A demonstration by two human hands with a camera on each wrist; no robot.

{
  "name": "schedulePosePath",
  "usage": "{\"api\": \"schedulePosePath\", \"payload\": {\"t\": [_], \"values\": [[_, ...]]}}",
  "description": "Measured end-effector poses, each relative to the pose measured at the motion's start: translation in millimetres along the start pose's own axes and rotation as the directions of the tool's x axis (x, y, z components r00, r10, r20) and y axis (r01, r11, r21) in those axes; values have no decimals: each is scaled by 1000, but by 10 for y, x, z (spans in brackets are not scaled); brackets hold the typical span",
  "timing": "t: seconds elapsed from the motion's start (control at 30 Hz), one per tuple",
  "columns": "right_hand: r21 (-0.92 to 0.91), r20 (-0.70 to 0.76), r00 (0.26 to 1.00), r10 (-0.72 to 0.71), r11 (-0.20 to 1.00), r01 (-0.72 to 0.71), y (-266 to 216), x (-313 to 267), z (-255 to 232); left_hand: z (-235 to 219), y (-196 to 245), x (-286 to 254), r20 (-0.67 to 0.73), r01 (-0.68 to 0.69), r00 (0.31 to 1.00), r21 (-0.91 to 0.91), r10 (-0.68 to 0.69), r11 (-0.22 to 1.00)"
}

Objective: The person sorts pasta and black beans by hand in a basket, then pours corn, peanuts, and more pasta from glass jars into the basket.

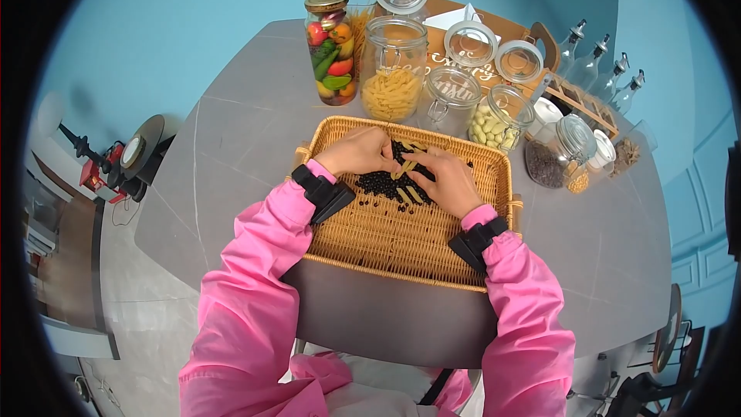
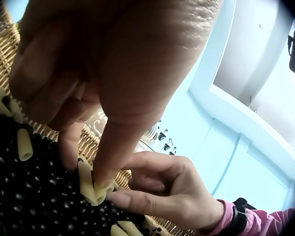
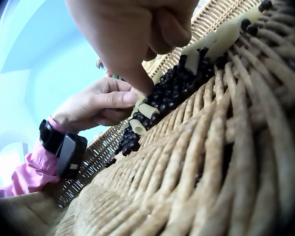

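Note:
Both hands meet over a heap of black beans [image 1: 377, 184] mixed with penne in a wicker basket [image 1: 378, 235]. My left hand [image 1: 356, 152] has its thumb and forefinger pinched together at a piece of penne [image 2: 86, 183], low over the beans. From the other side, my right hand [image 1: 451, 183] brings thumb and forefinger together on penne right beside it; the left fingers partly hide this grip in the left wrist view. More penne [image 3: 148, 110] lies loose on the beans, several pieces near the fingertips. A few stray beans are scattered on the weave.
Behind the basket stand a jar of penne [image 1: 391, 94], a tall jar of colourful vegetables [image 1: 333, 62], an open jar of pale pieces [image 1: 494, 125] and a jar of dark contents [image 1: 546, 161]. Glass bottles [image 1: 587, 69] stand at the back right of the grey table [image 1: 231, 123].

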State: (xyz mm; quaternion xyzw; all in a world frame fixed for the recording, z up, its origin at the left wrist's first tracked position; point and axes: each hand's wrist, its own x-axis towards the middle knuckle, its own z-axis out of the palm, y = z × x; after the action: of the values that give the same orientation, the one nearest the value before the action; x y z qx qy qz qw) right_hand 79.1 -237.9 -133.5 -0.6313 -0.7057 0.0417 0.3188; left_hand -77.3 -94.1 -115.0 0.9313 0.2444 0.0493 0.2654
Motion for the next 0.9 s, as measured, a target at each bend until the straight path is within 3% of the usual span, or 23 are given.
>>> {"api": "schedulePosePath", "payload": {"t": [0.27,0.33,0.47,0.5,0.53,0.57,0.63,0.67,0.73,0.8,0.87,0.9], "values": [[27,-42,999,3,1000,-2,79,-1,44,22,19,8,-27,13,999,-135,-17,991],[53,-44,999,22,998,-20,58,-3,24,-2,48,7,-46,106,990,-357,-130,928],[110,-83,994,66,992,-57,29,10,8,-42,37,14,-74,104,985,-469,-157,877],[111,-84,994,66,992,-56,16,28,-3,-61,80,-9,-1,162,980,-587,-201,794],[175,-72,980,185,970,-170,2,49,-20,-69,105,-25,77,221,969,-688,-233,691],[237,-51,952,300,930,-281,-3,60,-31,-52,103,-27,77,221,969,-688,-233,692],[308,-125,942,313,914,-263,56,53,12,-1,74,-11,27,39,999,-729,-29,683],[375,-197,924,328,896,-238,92,49,33,20,59,7,27,39,999,-728,-28,684],[375,-206,918,339,894,-246,171,49,23,54,46,41,-48,-115,993,-661,110,741],[375,-212,914,347,892,-252,235,33,-12,26,109,4,-21,-125,990,-591,140,797],[614,92,861,500,653,-444,261,20,-55,38,124,3,8,-137,986,-517,165,845],[614,93,862,498,653,-443,241,16,-59,70,102,19,-32,-204,978,-366,207,908]]}}
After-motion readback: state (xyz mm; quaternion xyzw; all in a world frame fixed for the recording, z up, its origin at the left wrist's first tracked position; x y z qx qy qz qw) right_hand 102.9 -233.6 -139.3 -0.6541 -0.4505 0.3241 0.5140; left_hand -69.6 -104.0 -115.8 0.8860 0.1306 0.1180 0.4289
